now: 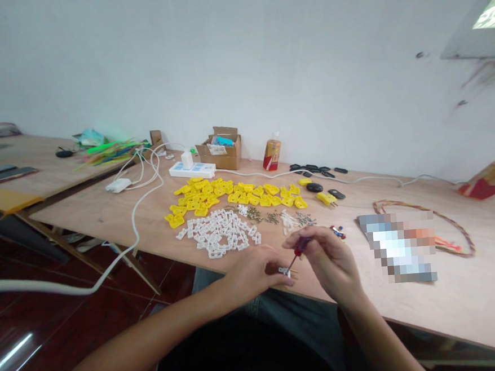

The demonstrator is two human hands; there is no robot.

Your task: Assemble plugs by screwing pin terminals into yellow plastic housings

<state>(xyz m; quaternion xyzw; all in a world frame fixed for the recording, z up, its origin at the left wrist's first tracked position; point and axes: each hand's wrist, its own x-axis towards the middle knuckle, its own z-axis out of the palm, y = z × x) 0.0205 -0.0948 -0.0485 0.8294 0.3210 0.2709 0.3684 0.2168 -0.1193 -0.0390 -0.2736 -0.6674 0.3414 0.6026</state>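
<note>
Near the table's front edge, my left hand (259,270) pinches a small white plastic part (284,271) with metal prongs pointing right. My right hand (326,259) is closed round the dark red handle of a screwdriver (301,246), whose tip meets the white part. Behind my left hand lies a heap of white plastic pieces (219,232). Yellow plastic shells (197,196) are spread beyond it. Small piles of screws and metal bits (272,217) and white pins (289,220) lie beyond my hands.
A white power strip (192,170), an open cardboard box (224,153) and a bottle (272,152) stand at the back. A white cable (136,216) crosses the left side. Rightward lie a yellow plug (326,198), a partly pixelated flat item (398,248) and a twisted cord (453,221).
</note>
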